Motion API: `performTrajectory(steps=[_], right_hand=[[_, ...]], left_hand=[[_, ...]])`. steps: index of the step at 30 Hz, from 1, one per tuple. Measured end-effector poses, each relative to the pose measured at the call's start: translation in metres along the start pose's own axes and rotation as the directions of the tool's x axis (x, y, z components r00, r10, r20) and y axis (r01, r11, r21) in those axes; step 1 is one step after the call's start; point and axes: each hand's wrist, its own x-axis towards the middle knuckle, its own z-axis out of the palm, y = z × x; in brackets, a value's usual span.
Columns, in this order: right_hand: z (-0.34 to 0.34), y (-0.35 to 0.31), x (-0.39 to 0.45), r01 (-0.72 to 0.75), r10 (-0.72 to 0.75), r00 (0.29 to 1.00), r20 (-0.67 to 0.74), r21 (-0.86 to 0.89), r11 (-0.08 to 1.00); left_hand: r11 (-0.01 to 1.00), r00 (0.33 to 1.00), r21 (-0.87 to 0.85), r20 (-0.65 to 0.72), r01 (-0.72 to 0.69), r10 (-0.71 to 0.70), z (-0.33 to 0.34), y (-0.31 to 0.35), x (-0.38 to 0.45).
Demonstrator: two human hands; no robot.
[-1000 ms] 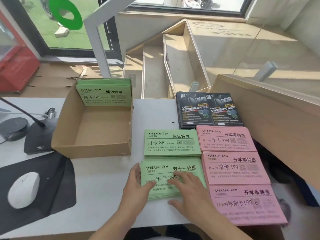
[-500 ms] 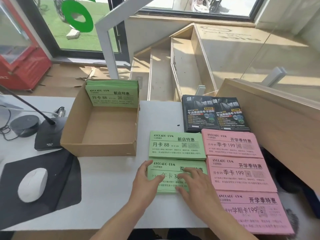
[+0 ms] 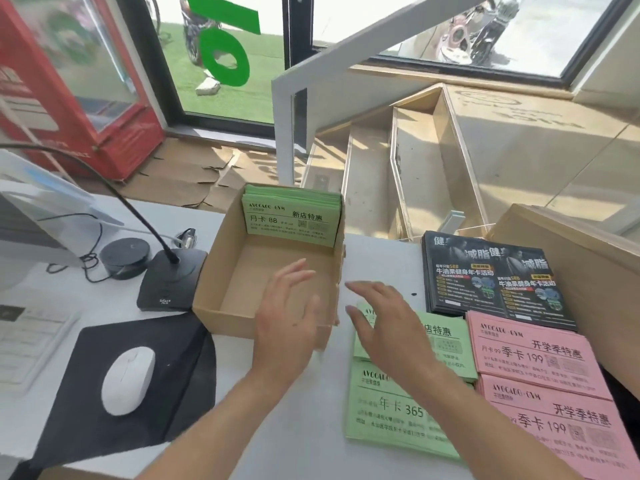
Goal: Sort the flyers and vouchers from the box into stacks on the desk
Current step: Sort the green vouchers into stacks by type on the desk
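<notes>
"AVOCADO GYM", "88" on green voucher (image 3: 291, 220); "199" on pink voucher (image 3: 530, 355)

White mouse (image 3: 127, 378) sits on black mouse pad (image 3: 114, 434), desk's left side. Gooseneck mic base (image 3: 172, 279) behind the pad, round black puck (image 3: 126, 258) just left of it, cables trailing. Keyboard edge (image 3: 27, 344) far left. Red fridge (image 3: 65, 81) on the floor by the window; flattened cardboard (image 3: 194, 174) beside it.

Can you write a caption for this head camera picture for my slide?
Both open hands reach toward green vouchers standing in the cardboard box.
</notes>
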Motion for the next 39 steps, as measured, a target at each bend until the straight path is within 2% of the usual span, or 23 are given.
performTrajectory(steps=[1, 3, 5, 6, 9, 14, 18, 23, 26, 29, 39], right_hand=[[0.006, -0.007, 0.021, 0.004, -0.004, 1.0, -0.009, 0.016, 1.0], [0.019, -0.019, 0.06, -0.005, 0.004, 1.0, 0.023, 0.029, 1.0], [0.032, -0.028, 0.094, -0.026, 0.028, 0.995, 0.091, -0.021, 0.999], [0.038, -0.031, 0.109, -0.026, 0.034, 0.993, 0.115, -0.075, 0.997], [0.051, -0.033, 0.149, -0.018, 0.05, 0.991, 0.126, -0.247, 0.969], [0.064, -0.021, 0.191, -0.028, 0.101, 0.985, 0.143, -0.44, 0.897], [0.075, -0.013, 0.194, -0.024, 0.097, 0.987, 0.127, -0.481, 0.877], [0.085, 0.001, 0.193, 0.012, -0.067, 0.993, -0.095, -0.491, 0.871], [0.084, 0.0, 0.194, 0.09, -0.178, 0.972, -0.153, -0.456, 0.886], [0.083, -0.003, 0.191, 0.137, -0.213, 0.968, -0.132, -0.435, 0.89], [0.084, -0.006, 0.189, 0.136, -0.172, 0.984, -0.048, -0.422, 0.896]], left_hand=[[0.999, 1.0, 0.053, -0.008, 0.002, -0.002, -0.005, -0.01, 0.02], [0.984, 0.994, 0.149, 0.024, 0.1, -0.105, -0.012, -0.032, 0.059], [0.954, 0.972, 0.229, 0.088, 0.193, -0.218, -0.018, -0.054, 0.094], [0.946, 0.964, 0.259, 0.125, 0.197, -0.235, -0.02, -0.064, 0.108], [0.932, 0.953, 0.338, 0.218, 0.129, -0.211, -0.018, -0.087, 0.143], [0.865, 0.955, 0.502, 0.264, -0.017, -0.135, -0.009, -0.108, 0.177], [0.866, 0.956, 0.5, 0.252, 0.004, -0.149, -0.006, -0.123, 0.177], [0.87, 0.974, 0.49, 0.167, 0.053, -0.153, 0.0, -0.12, 0.181], [0.851, 0.981, 0.525, 0.145, 0.033, -0.128, 0.0, -0.128, 0.182], [0.83, 0.988, 0.558, 0.122, 0.012, -0.096, 0.001, -0.131, 0.182], [0.806, 0.99, 0.592, 0.111, 0.007, -0.091, 0.002, -0.132, 0.183]])
